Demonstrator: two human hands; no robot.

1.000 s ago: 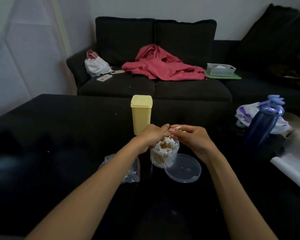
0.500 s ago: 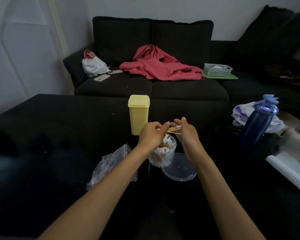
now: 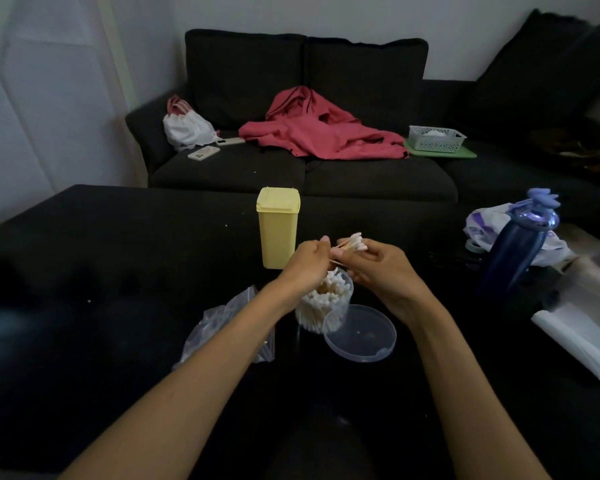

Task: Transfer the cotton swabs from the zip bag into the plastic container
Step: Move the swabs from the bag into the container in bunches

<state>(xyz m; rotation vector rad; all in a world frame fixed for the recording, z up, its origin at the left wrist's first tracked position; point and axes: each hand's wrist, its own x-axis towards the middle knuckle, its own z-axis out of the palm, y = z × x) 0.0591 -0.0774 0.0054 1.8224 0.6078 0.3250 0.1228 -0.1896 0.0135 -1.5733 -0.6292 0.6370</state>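
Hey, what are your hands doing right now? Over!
Both hands, left hand and right hand, gripping swab bundle over container. Container nearly full. Zip bag lies left. Nothing blocking.

Centre of frame: the plastic container [image 3: 324,306] is placed on the desk [image 3: 84,271], with its lid [image 3: 361,337] lying just right of it and the zip bag [image 3: 222,323] to its left. A lidded box [image 3: 278,230] is set behind the container. Both hands, left hand [image 3: 307,263] and right hand [image 3: 383,268], are positioned above the container, a bundle of cotton swabs [image 3: 352,243] between them. A bottle [image 3: 515,251] is found at right; the sofa [image 3: 305,174] occupies the upper frame.
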